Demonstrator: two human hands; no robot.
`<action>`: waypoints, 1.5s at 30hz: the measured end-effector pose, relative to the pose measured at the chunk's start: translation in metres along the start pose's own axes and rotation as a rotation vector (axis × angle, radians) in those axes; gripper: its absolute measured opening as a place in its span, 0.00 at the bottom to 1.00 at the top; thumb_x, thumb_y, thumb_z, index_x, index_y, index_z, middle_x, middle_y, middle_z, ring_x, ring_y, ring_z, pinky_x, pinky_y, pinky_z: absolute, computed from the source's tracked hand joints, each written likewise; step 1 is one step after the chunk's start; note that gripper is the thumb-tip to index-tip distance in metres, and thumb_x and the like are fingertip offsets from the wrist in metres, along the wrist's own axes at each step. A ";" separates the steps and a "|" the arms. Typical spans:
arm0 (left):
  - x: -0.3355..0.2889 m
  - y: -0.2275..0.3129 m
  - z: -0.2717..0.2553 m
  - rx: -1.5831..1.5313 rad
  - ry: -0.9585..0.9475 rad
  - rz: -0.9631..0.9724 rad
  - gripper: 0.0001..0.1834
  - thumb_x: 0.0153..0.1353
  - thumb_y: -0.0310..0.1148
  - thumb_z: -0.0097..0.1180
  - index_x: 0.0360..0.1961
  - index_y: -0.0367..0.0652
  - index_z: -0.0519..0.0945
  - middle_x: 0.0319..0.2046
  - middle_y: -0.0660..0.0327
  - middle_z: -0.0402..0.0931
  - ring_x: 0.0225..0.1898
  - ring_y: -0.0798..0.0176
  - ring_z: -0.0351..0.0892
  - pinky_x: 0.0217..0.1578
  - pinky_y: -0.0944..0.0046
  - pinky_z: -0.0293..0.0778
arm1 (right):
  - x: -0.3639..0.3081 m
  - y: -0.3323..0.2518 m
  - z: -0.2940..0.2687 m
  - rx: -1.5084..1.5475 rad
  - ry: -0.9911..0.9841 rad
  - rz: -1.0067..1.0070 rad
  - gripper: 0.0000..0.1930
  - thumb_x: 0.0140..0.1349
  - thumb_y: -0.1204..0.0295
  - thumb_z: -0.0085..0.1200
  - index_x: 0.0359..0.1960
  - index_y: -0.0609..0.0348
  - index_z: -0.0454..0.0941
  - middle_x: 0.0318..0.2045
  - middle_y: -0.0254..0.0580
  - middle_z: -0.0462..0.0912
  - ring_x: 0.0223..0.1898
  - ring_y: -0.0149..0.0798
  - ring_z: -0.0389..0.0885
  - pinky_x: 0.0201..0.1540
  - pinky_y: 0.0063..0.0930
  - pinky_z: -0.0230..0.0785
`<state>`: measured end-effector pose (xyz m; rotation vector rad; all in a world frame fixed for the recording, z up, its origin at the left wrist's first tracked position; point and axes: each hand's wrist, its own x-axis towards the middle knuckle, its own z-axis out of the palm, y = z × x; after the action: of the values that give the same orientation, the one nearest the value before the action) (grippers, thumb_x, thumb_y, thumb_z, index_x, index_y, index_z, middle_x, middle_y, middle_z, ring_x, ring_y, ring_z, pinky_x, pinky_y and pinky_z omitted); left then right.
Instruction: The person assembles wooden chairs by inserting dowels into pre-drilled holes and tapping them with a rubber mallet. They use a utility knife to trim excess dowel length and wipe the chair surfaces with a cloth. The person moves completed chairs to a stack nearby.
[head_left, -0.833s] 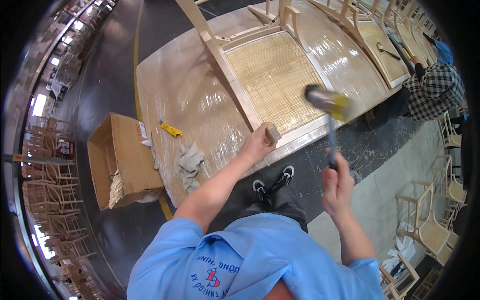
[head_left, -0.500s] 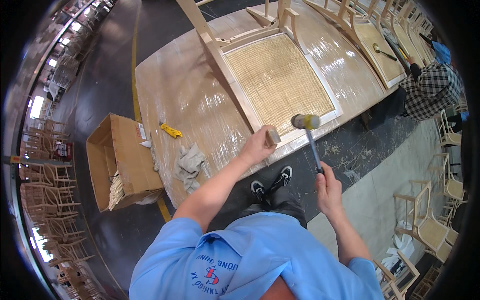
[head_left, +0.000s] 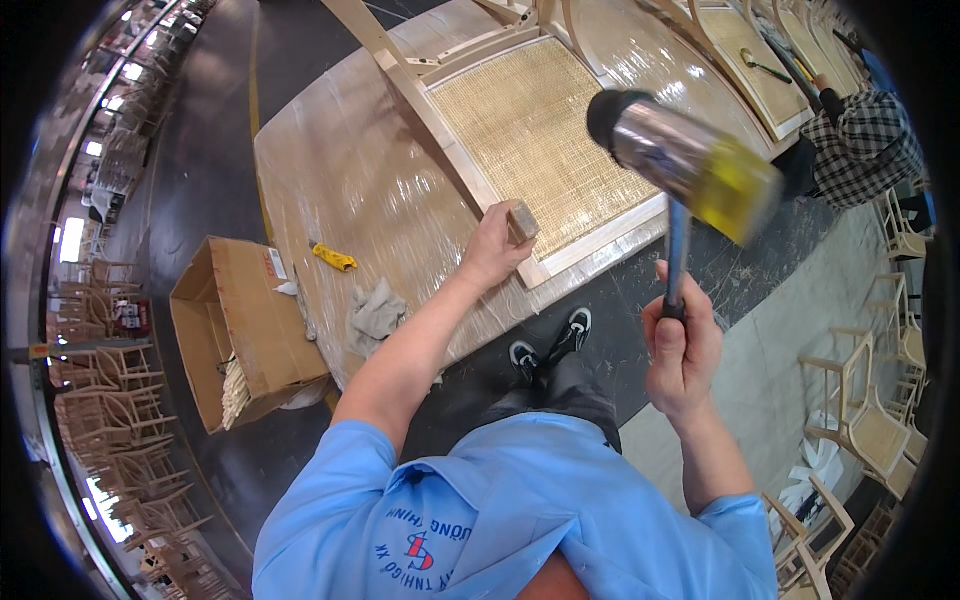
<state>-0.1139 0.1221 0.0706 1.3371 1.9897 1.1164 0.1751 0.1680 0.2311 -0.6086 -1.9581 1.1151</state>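
Note:
My right hand (head_left: 684, 345) is wrapped round the handle of a mallet (head_left: 660, 150), raised at the right. Its head has one black face, a metal middle and one yellow face. In my left hand (head_left: 494, 248) is a small wooden block (head_left: 522, 222), gripped at the near left corner of a chair seat. That seat is a woven cane panel (head_left: 545, 140) in a pale wood frame (head_left: 603, 231). The chair lies on a table with a plastic-wrapped brown top (head_left: 330, 180). The mallet's head is apart from the block and hides part of the seat's right edge.
A yellow-handled cutter (head_left: 333, 258) and a grey rag (head_left: 377, 312) lie on the table's left part. Beside it stands an open cardboard box (head_left: 245, 330) with thin wooden strips. At the right, a person in a checked shirt (head_left: 868, 145) works near more chairs (head_left: 862, 420).
My right hand has lifted the mallet up, away from the seat. My left hand, still holding the block, has shifted slightly along the frame's left side, away from the corner.

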 end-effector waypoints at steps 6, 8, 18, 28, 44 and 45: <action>0.000 0.004 0.007 0.111 -0.015 0.032 0.35 0.55 0.31 0.72 0.63 0.40 0.71 0.53 0.48 0.74 0.54 0.48 0.80 0.53 0.55 0.79 | -0.032 0.071 0.022 -0.354 -0.326 0.244 0.20 0.74 0.71 0.51 0.66 0.53 0.72 0.40 0.60 0.85 0.37 0.63 0.84 0.40 0.45 0.76; -0.014 0.008 0.008 0.093 -0.057 0.038 0.35 0.56 0.30 0.71 0.64 0.39 0.70 0.52 0.48 0.73 0.51 0.50 0.81 0.52 0.55 0.80 | -0.022 0.053 0.017 -0.317 -0.396 0.416 0.20 0.74 0.71 0.51 0.67 0.51 0.72 0.40 0.61 0.85 0.37 0.65 0.84 0.41 0.46 0.77; -0.022 0.007 0.018 0.130 -0.061 -0.003 0.33 0.59 0.35 0.70 0.62 0.35 0.70 0.51 0.45 0.73 0.56 0.43 0.77 0.56 0.53 0.76 | -0.047 0.077 0.017 -0.345 -0.398 0.369 0.21 0.75 0.68 0.50 0.68 0.50 0.70 0.40 0.56 0.86 0.40 0.64 0.84 0.43 0.46 0.78; -0.025 0.021 0.031 0.081 -0.054 0.002 0.35 0.55 0.28 0.73 0.63 0.41 0.69 0.53 0.50 0.72 0.48 0.53 0.83 0.49 0.56 0.82 | -0.061 0.066 0.005 -0.275 -0.259 0.270 0.20 0.75 0.70 0.48 0.66 0.57 0.73 0.32 0.53 0.83 0.30 0.50 0.84 0.37 0.36 0.75; -0.055 -0.013 0.025 -0.195 0.128 -0.209 0.36 0.58 0.32 0.71 0.63 0.34 0.66 0.50 0.48 0.80 0.54 0.52 0.82 0.53 0.54 0.78 | -0.061 0.046 0.026 -0.159 -0.274 0.458 0.23 0.73 0.68 0.54 0.69 0.48 0.72 0.33 0.58 0.84 0.36 0.59 0.86 0.40 0.47 0.77; -0.060 -0.018 0.015 -0.134 0.209 -0.207 0.34 0.58 0.32 0.70 0.62 0.33 0.67 0.49 0.48 0.81 0.54 0.54 0.82 0.54 0.55 0.78 | -0.063 0.051 0.033 -0.127 -0.241 0.405 0.23 0.73 0.66 0.54 0.69 0.48 0.72 0.32 0.56 0.83 0.34 0.57 0.85 0.39 0.46 0.77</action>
<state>-0.0877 0.0687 0.0454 0.9558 2.1017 1.3071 0.1860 0.1321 0.1514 -1.0131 -2.1829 1.3666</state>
